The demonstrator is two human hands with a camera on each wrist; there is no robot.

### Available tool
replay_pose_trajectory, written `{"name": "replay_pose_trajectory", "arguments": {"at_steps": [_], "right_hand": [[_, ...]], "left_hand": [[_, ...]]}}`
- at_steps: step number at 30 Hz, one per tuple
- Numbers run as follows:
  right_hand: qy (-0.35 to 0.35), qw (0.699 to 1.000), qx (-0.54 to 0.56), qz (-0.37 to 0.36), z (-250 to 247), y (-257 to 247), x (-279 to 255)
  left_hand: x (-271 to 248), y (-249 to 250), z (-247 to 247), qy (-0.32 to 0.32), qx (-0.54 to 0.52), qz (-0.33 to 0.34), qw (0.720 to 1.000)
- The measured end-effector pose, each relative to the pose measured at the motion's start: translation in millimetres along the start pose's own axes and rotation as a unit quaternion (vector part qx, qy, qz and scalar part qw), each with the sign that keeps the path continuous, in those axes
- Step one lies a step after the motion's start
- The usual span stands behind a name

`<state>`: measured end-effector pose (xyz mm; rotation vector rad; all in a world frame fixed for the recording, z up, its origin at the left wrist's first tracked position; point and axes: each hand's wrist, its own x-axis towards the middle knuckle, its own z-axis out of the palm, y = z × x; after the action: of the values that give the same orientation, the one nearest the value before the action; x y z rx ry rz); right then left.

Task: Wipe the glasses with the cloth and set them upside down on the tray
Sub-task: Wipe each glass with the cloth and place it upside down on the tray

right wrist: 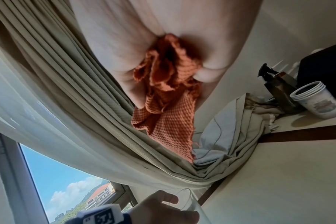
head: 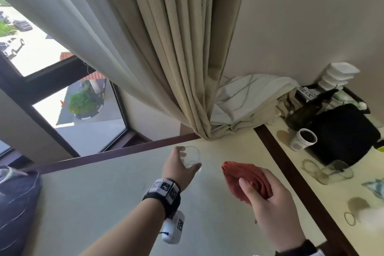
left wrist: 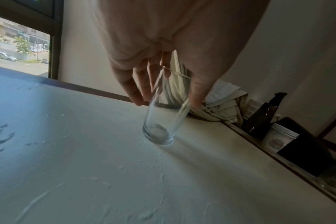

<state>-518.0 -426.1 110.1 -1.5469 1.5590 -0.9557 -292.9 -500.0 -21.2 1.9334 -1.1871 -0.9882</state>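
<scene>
I had the glass (left wrist: 162, 115) upright in my left hand (head: 178, 167), fingers (left wrist: 132, 89) and thumb curled round its upper wall, its base just over the pale table (head: 99, 203) near the far edge. My right hand (head: 272, 203), a little to the right and nearer, gripped the bunched red cloth (head: 245, 181), thumb pressed on top, apart from the glass. Further right, beyond a dark strip, stood stacked paper cups (head: 304, 140), a black bag (head: 342, 133) and more glasses (head: 336, 172). The curtain (head: 166, 48) hung behind
</scene>
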Motion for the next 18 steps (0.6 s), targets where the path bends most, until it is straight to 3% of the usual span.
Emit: {"name": "replay_pose_trajectory", "arguments": {"at_steps": [3, 6, 8, 9, 14, 18], "right_hand": [[-0.017, 1.000, 0.012, -0.005, 12.4, -13.9, -2.1], [-0.028, 0.999, 0.034, -0.019, 36.3, -31.3, -4.2], [-0.032, 0.998, 0.055, -0.031, 56.8, -47.4, -5.5], [-0.035, 0.997, 0.064, -0.038, 67.6, -57.9, -6.6], [-0.058, 0.986, 0.129, -0.086, 121.4, -130.2, -15.1], [-0.044, 0.963, 0.190, -0.185, 150.9, -199.7, -32.8]], "left_hand": [[-31.8, 2.0, -38.5, 0.057, -0.193, -0.027, 0.979], [-67.4, 13.3, -89.6, 0.066, -0.405, -0.069, 0.909], [-88.7, 24.4, -126.5, 0.060, -0.487, -0.064, 0.869], [-98.2, 31.3, -144.6, 0.051, -0.503, -0.049, 0.862], [-143.3, 68.9, -224.0, 0.028, -0.470, 0.027, 0.882], [-170.3, 84.4, -264.2, 0.047, -0.438, 0.067, 0.895]]}}
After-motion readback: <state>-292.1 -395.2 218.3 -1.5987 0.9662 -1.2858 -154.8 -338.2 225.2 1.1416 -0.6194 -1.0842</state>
